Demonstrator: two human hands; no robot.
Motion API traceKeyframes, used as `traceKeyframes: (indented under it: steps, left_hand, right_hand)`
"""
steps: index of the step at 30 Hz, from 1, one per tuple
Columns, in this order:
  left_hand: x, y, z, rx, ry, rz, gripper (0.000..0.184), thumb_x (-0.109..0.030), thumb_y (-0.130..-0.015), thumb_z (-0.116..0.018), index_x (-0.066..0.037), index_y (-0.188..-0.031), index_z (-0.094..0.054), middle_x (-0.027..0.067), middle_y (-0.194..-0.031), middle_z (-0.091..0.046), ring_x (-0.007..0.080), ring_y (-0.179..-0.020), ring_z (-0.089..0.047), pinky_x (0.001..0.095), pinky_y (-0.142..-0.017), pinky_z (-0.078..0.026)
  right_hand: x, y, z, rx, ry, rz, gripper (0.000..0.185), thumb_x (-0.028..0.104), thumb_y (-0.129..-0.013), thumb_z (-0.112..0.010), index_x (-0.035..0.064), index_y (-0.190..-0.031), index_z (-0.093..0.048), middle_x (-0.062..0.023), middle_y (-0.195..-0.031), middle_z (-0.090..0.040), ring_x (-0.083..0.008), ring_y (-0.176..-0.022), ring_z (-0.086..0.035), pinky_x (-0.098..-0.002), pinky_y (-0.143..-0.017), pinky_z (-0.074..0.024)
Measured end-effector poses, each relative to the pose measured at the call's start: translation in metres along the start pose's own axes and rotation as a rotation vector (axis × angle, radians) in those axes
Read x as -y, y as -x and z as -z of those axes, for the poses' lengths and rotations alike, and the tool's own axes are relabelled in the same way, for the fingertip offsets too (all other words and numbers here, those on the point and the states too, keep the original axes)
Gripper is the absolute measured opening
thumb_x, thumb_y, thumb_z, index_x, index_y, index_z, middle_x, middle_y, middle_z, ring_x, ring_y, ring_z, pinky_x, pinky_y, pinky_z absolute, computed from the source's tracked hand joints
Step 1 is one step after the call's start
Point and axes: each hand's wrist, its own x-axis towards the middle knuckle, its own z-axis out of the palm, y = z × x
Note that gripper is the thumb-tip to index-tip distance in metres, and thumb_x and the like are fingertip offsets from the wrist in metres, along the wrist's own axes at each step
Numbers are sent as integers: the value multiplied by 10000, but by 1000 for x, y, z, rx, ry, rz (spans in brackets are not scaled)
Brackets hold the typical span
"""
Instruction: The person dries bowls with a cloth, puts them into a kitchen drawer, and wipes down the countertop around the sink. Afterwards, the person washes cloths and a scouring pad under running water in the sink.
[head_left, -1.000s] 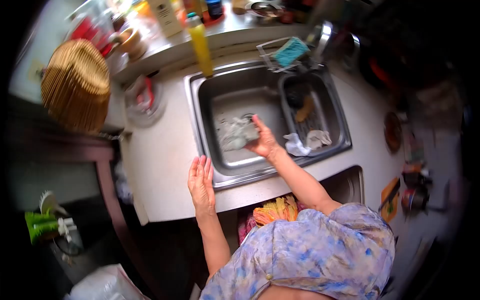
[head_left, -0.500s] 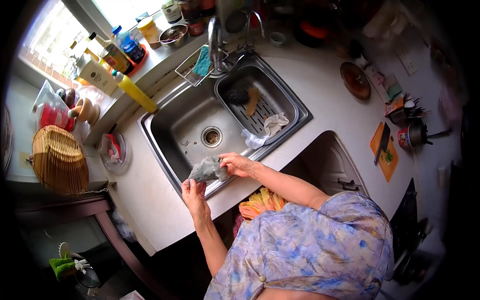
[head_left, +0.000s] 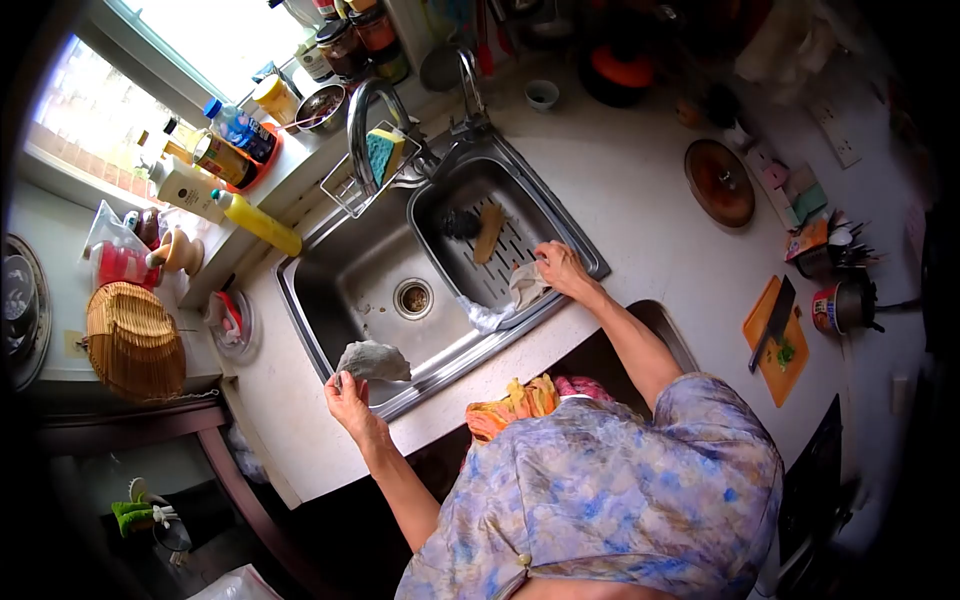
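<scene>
In my left hand [head_left: 350, 405] is a crumpled grey cloth [head_left: 374, 361], pinched at its left end above the front rim of the steel sink [head_left: 340, 270]. My right hand [head_left: 562, 270] reaches over the smaller, slotted basin, its fingers closed at the edge of an off-white cloth [head_left: 527, 287]. A thin white piece, like plastic or wet cloth [head_left: 484, 314], lies beside it over the divider. Further back in that basin are a dark scrubber [head_left: 460, 223] and a tan strip [head_left: 489, 233].
The faucet [head_left: 362, 120] arches behind the basins, with a sponge [head_left: 382, 155] in a wire rack. A yellow bottle [head_left: 258, 222] leans at the left. On the right counter lie a round lid [head_left: 719, 183] and an orange cutting board [head_left: 779, 365] with a knife [head_left: 775, 320].
My right hand has let go of the grey cloth and moved right to the off-white cloth. My left hand keeps the grey cloth and has shifted slightly left. The view has tilted a little.
</scene>
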Motion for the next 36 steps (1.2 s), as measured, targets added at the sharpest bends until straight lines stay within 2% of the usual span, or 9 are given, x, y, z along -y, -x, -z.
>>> traceKeyframes:
  steps: [9,17,18,21,24,26,30,33,36]
  left_hand:
    - [-36,-22,-61,-72,83,-81,164,-172,-878,-537,-85,-1013,-503,15,-896,-601,100,-748,-571,220,-655,-444]
    - [-84,-95,6,-422,9,-200,233,-245,-851,-587,-85,-973,-469,21,-877,-552,139,-746,-540,280,-630,-423]
    - [-61,-136,52,-499,-103,-335,316,-301,-846,-590,-57,-995,-454,48,-904,-519,151,-807,-503,316,-690,-420]
    - [-78,-90,20,-704,-224,-343,364,-306,-873,-547,-1,-1037,-431,94,-993,-471,175,-917,-453,308,-827,-381]
    - [-31,-78,7,-405,-223,-325,267,-255,-887,-521,-13,-992,-480,56,-909,-520,128,-845,-483,274,-771,-404]
    - [-12,-54,-26,-215,-94,-66,187,-242,-891,-517,-86,-994,-530,23,-902,-599,93,-753,-572,221,-621,-391]
    - [38,-29,-66,18,-112,81,150,-216,-879,-541,-98,-966,-575,10,-906,-630,85,-760,-589,195,-583,-376]
    - [53,-14,-92,240,-107,254,307,-336,-869,-535,-99,-1063,-549,31,-1021,-618,157,-913,-593,329,-835,-393]
    - [51,-6,-122,434,-179,297,414,-353,-838,-577,-106,-1165,-517,52,-1152,-557,168,-1023,-540,347,-881,-371]
  right_hand:
    - [-15,-8,29,-3,-96,48,211,105,-778,-545,-11,-952,-580,-188,-933,-568,-354,-894,-543,-406,-783,-443]
    - [-29,-27,14,158,-8,261,214,79,-757,-572,-27,-943,-566,-176,-936,-551,-351,-931,-513,-388,-802,-437]
    - [-34,-28,2,156,45,354,250,98,-732,-609,-27,-945,-570,-174,-934,-543,-318,-936,-534,-387,-828,-434]
    - [-21,-27,-9,329,350,388,263,100,-700,-633,-23,-928,-589,-192,-896,-578,-326,-903,-567,-429,-813,-445]
    - [-17,-33,-24,596,484,323,230,91,-666,-641,-14,-870,-620,-206,-831,-612,-348,-837,-601,-458,-763,-470]
    - [-29,-39,-44,540,468,339,210,95,-658,-640,-14,-837,-629,-212,-800,-619,-354,-807,-610,-460,-738,-479]
    - [-18,-50,-32,484,313,310,173,126,-685,-600,14,-810,-642,-192,-773,-628,-320,-774,-621,-419,-696,-492]
    - [23,-59,10,480,-21,307,186,157,-729,-557,13,-824,-627,-142,-706,-617,-274,-676,-610,-362,-620,-471]
    - [73,-65,53,595,-262,155,184,159,-736,-563,-4,-810,-609,-88,-637,-591,-132,-622,-583,-276,-560,-451]
